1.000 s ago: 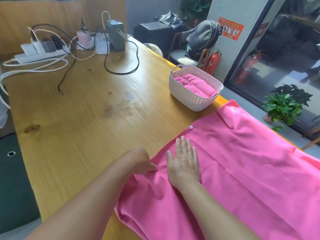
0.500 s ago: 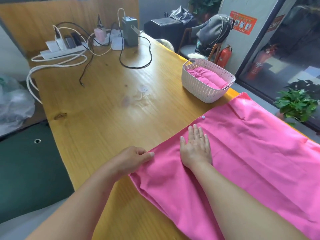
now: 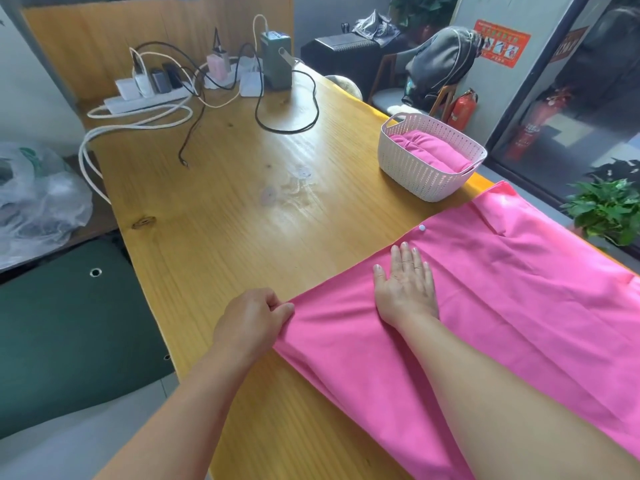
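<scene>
In the head view, the pink cloth (image 3: 519,306) is seen spread over the near right part of the wooden table (image 3: 225,209), its left corner pinched between the thumb and curled fingers of the left hand (image 3: 252,320). The right hand (image 3: 405,289) is laid flat on the cloth, fingers straight and close together, just short of a white snap button (image 3: 422,228). Compared with a second ago, the corner has been drawn out leftward and its bunched fold smoothed, while the right hand has been kept in place.

A single head-worn wide-angle camera looks forward and down, close over the long yellow wooden tabletop (image 3: 242,209); the flat pink fabric sheet (image 3: 519,306) fills four o'clock.
</scene>
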Available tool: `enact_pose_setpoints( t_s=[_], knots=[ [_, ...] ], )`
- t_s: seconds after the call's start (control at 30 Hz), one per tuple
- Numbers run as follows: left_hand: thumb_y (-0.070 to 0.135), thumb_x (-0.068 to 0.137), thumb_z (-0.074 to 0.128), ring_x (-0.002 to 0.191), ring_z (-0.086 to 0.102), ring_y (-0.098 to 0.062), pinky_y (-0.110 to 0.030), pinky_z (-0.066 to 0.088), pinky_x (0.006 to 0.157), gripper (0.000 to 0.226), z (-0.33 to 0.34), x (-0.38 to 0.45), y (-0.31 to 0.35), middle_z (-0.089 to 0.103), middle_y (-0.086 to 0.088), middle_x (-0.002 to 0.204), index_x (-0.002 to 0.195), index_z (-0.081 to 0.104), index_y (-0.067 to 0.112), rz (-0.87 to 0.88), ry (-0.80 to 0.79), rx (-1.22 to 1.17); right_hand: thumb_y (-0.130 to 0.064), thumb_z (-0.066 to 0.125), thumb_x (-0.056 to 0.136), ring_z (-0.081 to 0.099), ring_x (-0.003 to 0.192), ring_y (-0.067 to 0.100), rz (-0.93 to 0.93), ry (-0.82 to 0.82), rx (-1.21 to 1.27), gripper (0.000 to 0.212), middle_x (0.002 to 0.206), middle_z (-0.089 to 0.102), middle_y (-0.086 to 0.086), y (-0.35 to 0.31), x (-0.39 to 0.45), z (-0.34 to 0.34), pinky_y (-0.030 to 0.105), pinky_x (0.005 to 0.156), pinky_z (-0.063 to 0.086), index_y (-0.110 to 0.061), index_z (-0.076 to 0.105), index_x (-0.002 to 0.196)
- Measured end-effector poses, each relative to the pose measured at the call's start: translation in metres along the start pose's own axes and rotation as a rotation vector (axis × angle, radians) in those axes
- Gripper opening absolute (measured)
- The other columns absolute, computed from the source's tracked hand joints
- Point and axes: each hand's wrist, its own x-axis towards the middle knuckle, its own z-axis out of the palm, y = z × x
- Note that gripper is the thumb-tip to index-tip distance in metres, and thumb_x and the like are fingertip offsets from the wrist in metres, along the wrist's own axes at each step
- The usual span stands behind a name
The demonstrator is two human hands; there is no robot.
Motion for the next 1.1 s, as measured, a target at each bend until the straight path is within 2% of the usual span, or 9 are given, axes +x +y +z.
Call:
enact_pose_setpoints(
  t_s=[0.2, 0.5, 0.6, 0.7, 0.83, 0.9, 0.97, 1.03, 1.1],
  knots=[
    [0.025, 0.081, 0.065, 0.08, 0.058, -0.018, -0.029, 0.039, 0.063, 0.013, 0.009, -0.004, -0.002, 0.061, 0.008, 0.076, 0.072, 0.056, 0.024, -0.059, 0.102, 0.067, -0.05, 0.009, 0.103, -0.021, 0.149, 0.012, 0.006, 0.0, 0.017, 0.065, 0.164, -0.019, -0.002, -0.004, -0.002, 0.0, 0.036, 0.122, -0.014, -0.019, -0.009, 0.157],
    [0.006, 0.072, 0.052, 0.08, 0.057, -0.013, -0.028, 0.048, 0.067, 0.02, -0.008, 0.002, 0.003, 0.061, 0.007, 0.082, 0.08, 0.06, 0.022, -0.11, -0.118, 0.293, -0.055, 0.021, 0.103, -0.009, 0.152, 0.015, -0.023, 0.033, 0.129, 0.068, 0.166, -0.01, 0.0, -0.011, -0.021, -0.005, 0.035, 0.122, -0.006, -0.022, 0.0, 0.159],
    [0.011, 0.079, 0.057, 0.101, 0.054, -0.025, -0.036, 0.045, 0.084, 0.025, 0.002, 0.003, 0.017, 0.057, -0.002, 0.1, 0.099, 0.065, 0.024, 0.058, 0.12, 0.447, -0.053, 0.019, 0.104, -0.012, 0.152, 0.016, -0.011, 0.015, 0.107, 0.067, 0.166, -0.01, 0.001, -0.009, -0.02, -0.004, 0.035, 0.123, -0.009, -0.02, -0.001, 0.159],
    [0.004, 0.077, 0.06, 0.103, 0.058, -0.034, -0.041, 0.046, 0.09, 0.029, 0.036, 0.007, 0.049, 0.063, -0.011, 0.108, 0.103, 0.071, 0.012, 0.353, 0.239, 0.184, -0.045, 0.018, 0.106, -0.01, 0.152, 0.014, -0.026, 0.018, 0.125, 0.061, 0.166, -0.007, 0.0, -0.005, -0.017, 0.001, 0.033, 0.121, -0.01, -0.019, 0.003, 0.159],
    [0.032, 0.09, 0.026, 0.129, 0.051, -0.032, -0.041, 0.038, 0.111, 0.057, 0.091, 0.008, 0.081, 0.053, -0.014, 0.14, 0.131, 0.06, 0.011, 0.586, 0.0, 0.076, -0.033, 0.02, 0.107, -0.004, 0.152, 0.011, -0.074, 0.07, 0.127, 0.055, 0.166, 0.001, -0.004, 0.007, -0.011, -0.005, 0.032, 0.122, -0.006, -0.02, 0.008, 0.159],
    [0.049, 0.092, 0.008, 0.151, 0.008, -0.017, -0.033, 0.004, 0.122, 0.07, 0.102, 0.004, 0.081, 0.012, -0.001, 0.163, 0.154, 0.021, 0.02, 0.595, -0.125, 0.267, -0.032, 0.019, 0.108, -0.007, 0.152, 0.011, -0.117, 0.077, 0.055, 0.055, 0.166, -0.002, -0.004, 0.017, -0.006, -0.009, 0.031, 0.122, -0.009, -0.019, 0.005, 0.159],
    [0.061, 0.095, 0.005, 0.146, -0.022, -0.009, -0.033, -0.013, 0.118, 0.07, 0.108, 0.002, 0.068, -0.021, 0.007, 0.158, 0.153, -0.008, 0.024, 0.625, -0.115, 0.416, -0.039, 0.018, 0.107, -0.011, 0.151, 0.01, -0.155, 0.049, 0.017, 0.058, 0.166, -0.008, -0.005, 0.03, 0.006, -0.011, 0.032, 0.122, -0.011, -0.019, 0.001, 0.159],
    [0.065, 0.097, 0.015, 0.149, -0.01, -0.012, -0.036, -0.003, 0.118, 0.073, 0.108, 0.0, 0.061, -0.01, 0.003, 0.161, 0.155, 0.004, 0.022, 0.648, -0.042, 0.473, -0.051, 0.019, 0.104, -0.012, 0.151, 0.009, -0.191, 0.019, 0.003, 0.065, 0.165, -0.009, -0.008, 0.043, 0.023, -0.015, 0.033, 0.122, -0.01, -0.021, -0.001, 0.159],
    [0.067, 0.096, 0.026, 0.147, 0.021, -0.018, -0.038, 0.015, 0.113, 0.075, 0.107, -0.002, 0.06, 0.024, -0.003, 0.159, 0.151, 0.034, 0.017, 0.619, -0.09, 0.502, -0.06, 0.017, 0.101, -0.01, 0.151, 0.009, -0.185, 0.005, -0.003, 0.071, 0.166, -0.007, -0.007, 0.059, 0.047, -0.02, 0.034, 0.123, -0.009, -0.022, 0.0, 0.159]
  ],
)
